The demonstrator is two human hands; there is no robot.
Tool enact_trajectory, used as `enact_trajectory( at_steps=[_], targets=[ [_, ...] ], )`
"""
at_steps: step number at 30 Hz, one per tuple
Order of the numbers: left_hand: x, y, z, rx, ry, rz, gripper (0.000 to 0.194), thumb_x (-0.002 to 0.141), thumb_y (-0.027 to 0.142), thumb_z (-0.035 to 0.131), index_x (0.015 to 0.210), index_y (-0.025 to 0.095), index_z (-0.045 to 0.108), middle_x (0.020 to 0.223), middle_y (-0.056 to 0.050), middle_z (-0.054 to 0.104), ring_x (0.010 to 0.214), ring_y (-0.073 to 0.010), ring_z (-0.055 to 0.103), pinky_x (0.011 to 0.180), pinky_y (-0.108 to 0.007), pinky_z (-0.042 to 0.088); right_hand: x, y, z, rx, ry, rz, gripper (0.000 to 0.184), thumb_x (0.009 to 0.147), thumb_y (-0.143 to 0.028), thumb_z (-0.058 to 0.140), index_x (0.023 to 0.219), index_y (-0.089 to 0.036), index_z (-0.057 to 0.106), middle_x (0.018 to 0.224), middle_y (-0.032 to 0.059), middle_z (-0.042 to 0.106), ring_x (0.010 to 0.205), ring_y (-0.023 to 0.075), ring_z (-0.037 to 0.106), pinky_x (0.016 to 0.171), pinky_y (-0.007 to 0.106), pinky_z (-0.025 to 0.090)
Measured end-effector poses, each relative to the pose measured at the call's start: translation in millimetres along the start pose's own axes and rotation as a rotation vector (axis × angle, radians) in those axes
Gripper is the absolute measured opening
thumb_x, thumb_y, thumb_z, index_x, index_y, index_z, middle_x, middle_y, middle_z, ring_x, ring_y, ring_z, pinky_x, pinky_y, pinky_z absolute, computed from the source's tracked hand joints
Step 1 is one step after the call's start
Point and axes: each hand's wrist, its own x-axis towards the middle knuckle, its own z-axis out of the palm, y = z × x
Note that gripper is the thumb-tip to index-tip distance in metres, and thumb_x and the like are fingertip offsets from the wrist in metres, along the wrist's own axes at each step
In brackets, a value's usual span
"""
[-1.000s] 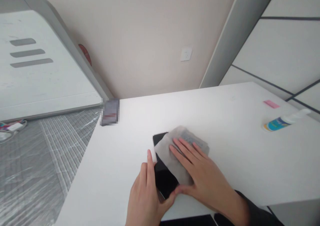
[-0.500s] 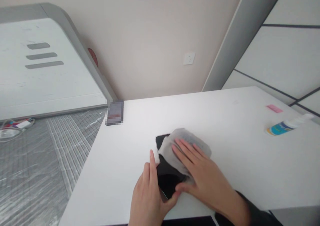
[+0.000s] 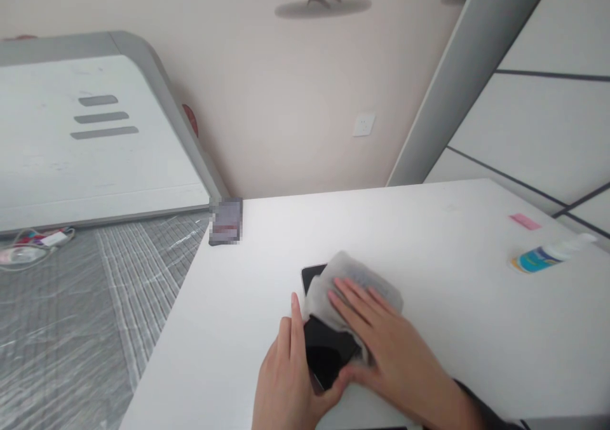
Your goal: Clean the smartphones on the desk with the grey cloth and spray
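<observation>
A black-screened phone (image 3: 328,347) lies on the white table, partly covered by a grey cloth (image 3: 352,268). My left hand (image 3: 288,369) holds the phone by its left side and near end, with the forefinger stretched along the edge and the thumb at the near corner. Flat on the cloth, my right hand (image 3: 381,328) presses it against the screen, fingers pointing up and left. Its thumb meets my left thumb at the phone's near end. Cloth and hand hide the phone's right side.
A white spray bottle (image 3: 548,255) with a blue label lies on the right of the table (image 3: 452,265), near a pink slip (image 3: 525,221). A blurred dark packet (image 3: 226,221) sits at the far left corner. Left of the table is a plastic-covered mattress (image 3: 157,271).
The whole view has tilted up slightly, so everything sits lower in the picture. Both hands keep nearly the same place on the phone and cloth.
</observation>
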Motion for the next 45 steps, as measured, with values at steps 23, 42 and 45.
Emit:
enact_trajectory(
  at_steps=[23,42,45],
  targets=[
    [0,0,-0.6,0.028,0.027,-0.009,0.143,0.069,0.023,0.086,0.165,0.026,-0.02,0.12,-0.01,0.064,0.094,-0.0289,0.073,0.076,-0.037,0.064,-3,3,3,-0.05,0.036,0.004,0.089,0.096,-0.069,0.06,0.165,-0.018,0.034,0.168,0.0123,0.038,0.152,0.0335,0.045,0.118,0.051,0.048],
    [0,-7,-2.6,0.083,0.024,0.032,0.129,0.075,0.013,0.074,0.167,0.028,-0.016,0.137,-0.015,0.062,0.098,-0.0282,0.075,0.075,-0.035,0.064,5,-7,-7,0.027,0.079,-0.081,0.06,0.106,-0.046,0.055,0.157,-0.016,0.049,0.163,0.0094,0.047,0.15,0.0279,0.048,0.12,0.044,0.046],
    [0,-6,-2.0,0.081,0.015,0.024,0.131,0.074,0.015,0.075,0.166,0.026,-0.018,0.143,-0.019,0.059,0.105,-0.031,0.074,0.077,-0.036,0.064,3,-4,-8,0.072,0.025,-0.155,0.056,0.108,-0.043,0.052,0.16,-0.022,0.044,0.163,0.0038,0.048,0.149,0.0217,0.049,0.121,0.039,0.045]
  ],
)
